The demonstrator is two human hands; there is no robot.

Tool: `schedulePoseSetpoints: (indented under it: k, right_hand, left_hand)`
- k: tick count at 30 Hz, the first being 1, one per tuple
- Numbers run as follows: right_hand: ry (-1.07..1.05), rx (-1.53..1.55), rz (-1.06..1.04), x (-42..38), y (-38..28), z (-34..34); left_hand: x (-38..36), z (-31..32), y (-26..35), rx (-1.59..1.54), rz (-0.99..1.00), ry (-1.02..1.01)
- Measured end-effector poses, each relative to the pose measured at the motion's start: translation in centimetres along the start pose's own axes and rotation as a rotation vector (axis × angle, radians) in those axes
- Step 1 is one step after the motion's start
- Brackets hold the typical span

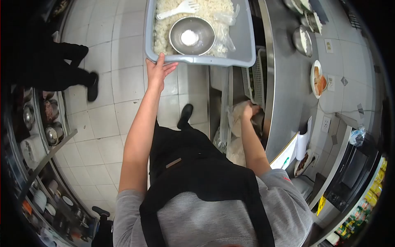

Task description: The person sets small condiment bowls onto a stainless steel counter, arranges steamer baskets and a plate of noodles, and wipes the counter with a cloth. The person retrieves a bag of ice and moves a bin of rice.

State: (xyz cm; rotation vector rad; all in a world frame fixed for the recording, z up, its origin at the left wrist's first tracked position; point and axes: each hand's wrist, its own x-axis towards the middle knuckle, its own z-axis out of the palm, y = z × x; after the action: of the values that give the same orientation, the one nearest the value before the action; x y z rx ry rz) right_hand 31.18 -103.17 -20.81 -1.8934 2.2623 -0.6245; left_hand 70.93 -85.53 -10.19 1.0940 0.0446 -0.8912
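A grey plastic tub (pixel 242 53) full of white rice (pixel 164 35) juts out over the floor at the top of the view. In it are a metal bowl (pixel 175 31), a white slotted spoon (pixel 181 9) and a crumpled clear plastic bag (pixel 224 35). My left hand (pixel 156 75) is at the tub's near left corner, one finger over the rim and the others against its outer wall. Lower down to the right, my right hand (pixel 248 110) reaches below the counter with its fingers closed on a translucent plastic bag (pixel 238 114); its fingertips are partly hidden.
A steel counter (pixel 284 90) runs along the right, with metal bowls (pixel 303 41), an oval plate of food (pixel 318 80) and a clipboard (pixel 284 152). Beneath it is a white basket (pixel 258 78). Another person's legs (pixel 78 70) stand left, near shelves of containers (pixel 51 111).
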Motion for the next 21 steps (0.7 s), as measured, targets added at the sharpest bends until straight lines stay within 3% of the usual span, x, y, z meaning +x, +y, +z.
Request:
schedulePoseSetpoints:
  k: [3,5,6,7,9,10,12,13,15,16,19,21]
  right_hand:
    - [0.129,0.059,0.312,3.0,1.0,0.0]
    - [0.514,1.001,0.774,2.3,-5.2,-1.1]
    - [0.327,1.301,0.830,5.3,1.4,2.3]
    - [0.332,1.290,0.838,6.6,1.8,2.2]
    - [0.056,1.485,1.203,8.2,0.2,1.3]
    - [0.065,1.481,1.209,8.4,-0.6,1.1]
    - [-0.231,1.726,1.009,8.9,-1.5,0.3]
    - [-0.220,1.729,1.015,9.4,-0.7,0.8]
    - [-0.186,2.146,1.351,12.5,4.8,3.6]
    - [-0.196,2.262,1.228,15.3,13.0,8.3]
    - [0.160,2.182,1.365,6.3,0.3,3.7]
    - [0.114,2.191,1.371,5.7,-0.7,2.4]
  left_hand:
    - [1.4,-1.1,-0.7,-0.005,-0.021,-0.017]
    - [1.5,-1.1,-1.0,-0.002,-0.028,-0.028]
    - [1.8,-1.2,-1.0,0.002,-0.018,-0.047]
    - [2.1,-1.4,-1.0,0.006,-0.005,-0.068]
    - [2.6,-1.6,-0.9,0.015,-0.016,-0.071]
    - [2.9,-1.8,-1.0,0.020,-0.019,-0.075]
    - [2.8,-1.7,-1.0,0.028,-0.036,-0.090]
    - [2.8,-1.8,-0.8,0.035,-0.047,-0.101]
    - [3.1,-2.1,-0.7,0.046,-0.054,-0.127]
    - [3.2,-2.2,-0.7,0.049,-0.062,-0.149]
    - [3.1,-1.9,-0.5,0.078,-0.080,-0.087]
    - [2.5,-1.5,0.1,0.083,-0.081,-0.114]
